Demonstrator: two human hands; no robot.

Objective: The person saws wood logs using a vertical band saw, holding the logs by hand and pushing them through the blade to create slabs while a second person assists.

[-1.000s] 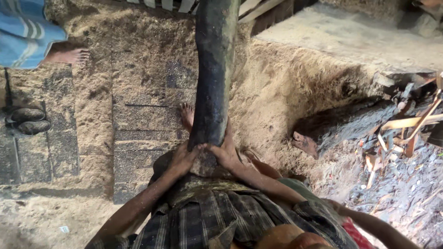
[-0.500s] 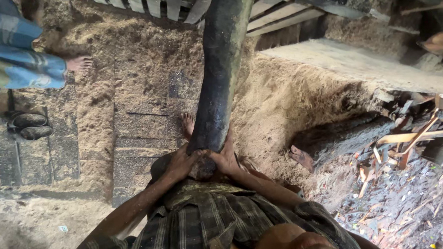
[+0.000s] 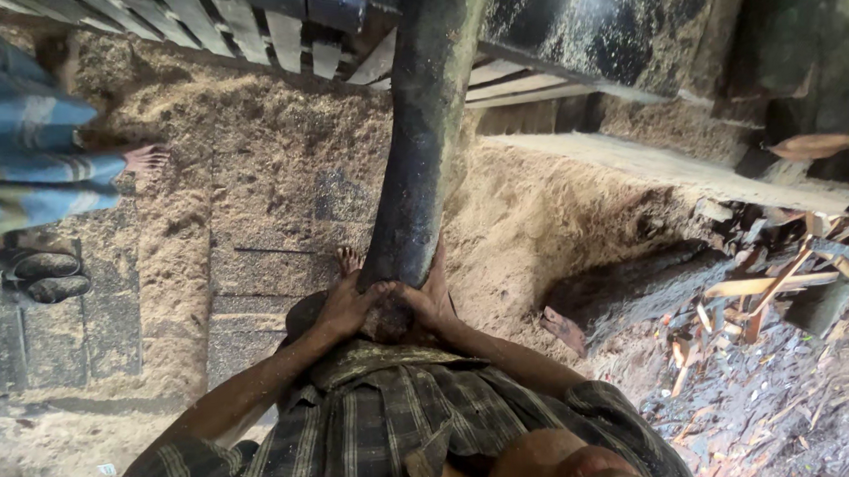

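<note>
- Sawdust floor [image 3: 250,179], slatted planks behind.
- Left hand [image 3: 346,304] and right hand [image 3: 427,300] clasp one dark log [image 3: 420,143] at its near end, arms bent.
- Two sandals [image 3: 44,276] nearby.

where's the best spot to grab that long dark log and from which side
Probably at its near, lower end, as both hands do now: the left hand and right hand cup the log from either side at waist height. It leans away up toward the slatted platform, so only this end is within reach.

A dark grey-green log [image 3: 425,143], olive plaid shirt [image 3: 395,431], blue striped cloth [image 3: 20,161].
</note>
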